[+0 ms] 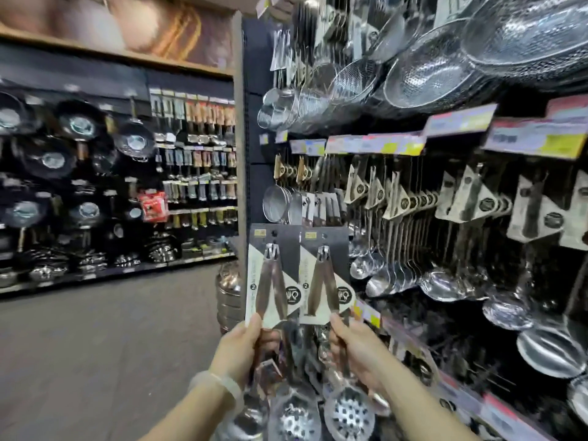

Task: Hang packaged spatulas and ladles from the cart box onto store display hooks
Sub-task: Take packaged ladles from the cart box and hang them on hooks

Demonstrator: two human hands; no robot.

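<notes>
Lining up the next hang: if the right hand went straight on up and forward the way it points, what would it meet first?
Probably the hanging ladles on the display just beyond the right hand and its packaged set. Depth is unclear in this one view, so there may be free air before them.

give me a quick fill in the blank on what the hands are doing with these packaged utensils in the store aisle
1. The left hand and the right hand each grip a packaged utensil by its ____ end.
2. The two header cards are held ____ by side.
3. The utensil bowl below the right hand is ____ with holes.
4. Ladles hang on the rack to the ____ of the cards.

Missing words: lower; side; perforated; right
</notes>
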